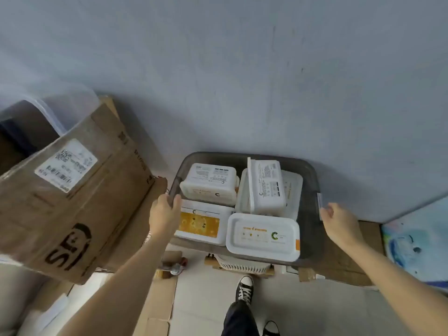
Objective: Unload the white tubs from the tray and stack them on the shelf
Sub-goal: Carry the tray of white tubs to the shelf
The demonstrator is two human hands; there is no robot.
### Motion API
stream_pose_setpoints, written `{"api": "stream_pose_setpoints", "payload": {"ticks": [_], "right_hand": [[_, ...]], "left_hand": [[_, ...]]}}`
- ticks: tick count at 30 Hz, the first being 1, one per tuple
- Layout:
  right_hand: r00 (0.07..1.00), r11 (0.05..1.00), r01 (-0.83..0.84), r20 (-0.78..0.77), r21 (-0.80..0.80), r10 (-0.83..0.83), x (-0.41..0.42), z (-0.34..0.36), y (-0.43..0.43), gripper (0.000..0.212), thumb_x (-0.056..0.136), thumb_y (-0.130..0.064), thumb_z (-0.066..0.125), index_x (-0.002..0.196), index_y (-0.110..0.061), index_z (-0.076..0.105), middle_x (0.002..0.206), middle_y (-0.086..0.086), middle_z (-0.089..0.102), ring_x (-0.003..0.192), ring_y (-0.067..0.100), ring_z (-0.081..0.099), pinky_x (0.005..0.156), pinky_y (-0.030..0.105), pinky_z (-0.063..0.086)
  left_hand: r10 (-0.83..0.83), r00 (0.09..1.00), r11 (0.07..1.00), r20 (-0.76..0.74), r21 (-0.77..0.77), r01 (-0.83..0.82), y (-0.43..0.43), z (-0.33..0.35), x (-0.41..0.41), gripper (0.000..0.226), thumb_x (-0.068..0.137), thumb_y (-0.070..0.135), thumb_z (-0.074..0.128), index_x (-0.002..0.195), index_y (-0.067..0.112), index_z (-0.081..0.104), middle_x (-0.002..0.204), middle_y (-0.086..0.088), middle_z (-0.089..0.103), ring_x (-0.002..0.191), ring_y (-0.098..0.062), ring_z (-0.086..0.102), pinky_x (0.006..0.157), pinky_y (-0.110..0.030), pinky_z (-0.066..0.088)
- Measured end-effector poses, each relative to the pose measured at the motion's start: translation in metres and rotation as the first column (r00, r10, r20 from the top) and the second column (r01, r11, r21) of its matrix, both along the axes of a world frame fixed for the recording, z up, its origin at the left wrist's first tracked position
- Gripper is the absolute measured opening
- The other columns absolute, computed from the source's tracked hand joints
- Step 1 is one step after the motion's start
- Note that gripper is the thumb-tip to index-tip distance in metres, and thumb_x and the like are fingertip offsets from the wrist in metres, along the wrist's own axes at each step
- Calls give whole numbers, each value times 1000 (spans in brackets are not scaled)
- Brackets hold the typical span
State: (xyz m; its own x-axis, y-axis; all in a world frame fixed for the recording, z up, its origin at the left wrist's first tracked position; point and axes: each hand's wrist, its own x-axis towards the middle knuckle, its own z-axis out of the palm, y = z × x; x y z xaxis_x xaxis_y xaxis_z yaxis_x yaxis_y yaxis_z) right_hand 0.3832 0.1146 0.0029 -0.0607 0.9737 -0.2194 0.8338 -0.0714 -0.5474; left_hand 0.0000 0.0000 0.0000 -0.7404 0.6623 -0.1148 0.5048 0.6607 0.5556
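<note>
A translucent grey tray (311,180) is held in the air in front of a pale blue wall. Several white tubs lie in it: one at the near right with a green C on its lid (263,235), one at the near left with an orange label (201,223), one at the far left (209,184), and one tipped on its side at the far right (268,186). My left hand (163,210) grips the tray's left rim. My right hand (338,221) grips the right rim.
A large cardboard box (72,197) with a shipping label stands close on the left, touching distance from my left hand. Flattened cardboard, a white basket (242,264) and small items lie on the tiled floor below. My sneaker (244,288) is underneath. A blue painted object (414,243) sits at right.
</note>
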Motion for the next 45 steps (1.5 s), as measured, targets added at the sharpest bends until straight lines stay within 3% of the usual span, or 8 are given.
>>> {"api": "stream_pose_setpoints", "payload": {"ticks": [4, 9, 12, 19, 23, 29, 38, 45], "right_hand": [[993, 991, 119, 10, -62, -119, -15, -24, 33, 36, 101, -27, 41, 108, 4, 59, 96, 20, 65, 85, 34, 62, 67, 33, 46], [982, 981, 181, 60, -68, -177, -24, -52, 67, 32, 99, -27, 42, 84, -2, 54, 80, 18, 60, 75, 35, 58, 55, 33, 37], [972, 970, 218, 106, -104, -207, -30, -63, 78, 30, 100, -25, 42, 102, 2, 55, 95, 22, 63, 86, 38, 59, 62, 32, 38], [958, 965, 257, 147, -59, -246, -41, -81, 75, 37, 99, -16, 43, 133, -1, 43, 107, 29, 62, 100, 43, 59, 75, 42, 46], [961, 963, 259, 118, -71, -250, -40, -78, 69, 48, 100, -22, 41, 147, -12, 32, 119, 27, 60, 109, 43, 57, 85, 48, 48], [966, 962, 258, 46, -85, -255, -40, -73, 70, 51, 100, -25, 43, 148, -11, 32, 127, 22, 59, 116, 40, 54, 93, 46, 46], [976, 976, 216, 9, -29, -216, -35, -62, 71, 40, 98, -18, 50, 133, -1, 45, 102, 25, 66, 94, 38, 64, 76, 39, 51], [973, 974, 229, 36, 4, -229, -23, -47, 65, 33, 98, -21, 49, 127, -7, 45, 82, 5, 62, 70, 22, 61, 60, 33, 49]], "left_hand": [[29, 998, 995, 48, -95, -24, 44, -21, -33, 62, 91, 52, 41, 131, 6, 47, 124, -15, 53, 114, -32, 50, 95, -46, 43], [-15, 995, 989, 99, -146, 29, 96, -41, -66, 53, 95, 41, 44, 134, 4, 45, 124, -20, 56, 112, -35, 51, 90, -42, 41], [-43, 977, 985, 207, -157, 76, 114, -50, -76, 45, 99, 34, 40, 138, 12, 43, 127, -15, 57, 114, -35, 52, 87, -37, 40], [-291, 956, 937, -47, -216, 274, 107, -63, -97, 41, 102, 35, 30, 133, 14, 48, 82, -16, 68, 64, -30, 61, 54, -27, 39], [-346, 932, 923, -110, -221, 316, 106, -50, -85, 39, 101, 21, 38, 136, 7, 47, 47, 4, 39, 36, -10, 32, 39, -22, 17], [-222, 974, 959, 52, -171, 228, 105, -64, -86, 42, 100, 19, 40, 141, 12, 40, 62, -12, 57, 49, -24, 51, 47, -33, 39], [-364, 922, 917, -131, -224, 330, 110, -66, -97, 32, 97, 23, 43, 124, 9, 49, 57, -10, 60, 47, -27, 56, 46, -38, 50], [-308, 951, 936, 15, -171, 306, 112, -59, -90, 33, 97, 25, 47, 128, 14, 47, 76, -14, 66, 62, -29, 60, 57, -34, 49]]}}
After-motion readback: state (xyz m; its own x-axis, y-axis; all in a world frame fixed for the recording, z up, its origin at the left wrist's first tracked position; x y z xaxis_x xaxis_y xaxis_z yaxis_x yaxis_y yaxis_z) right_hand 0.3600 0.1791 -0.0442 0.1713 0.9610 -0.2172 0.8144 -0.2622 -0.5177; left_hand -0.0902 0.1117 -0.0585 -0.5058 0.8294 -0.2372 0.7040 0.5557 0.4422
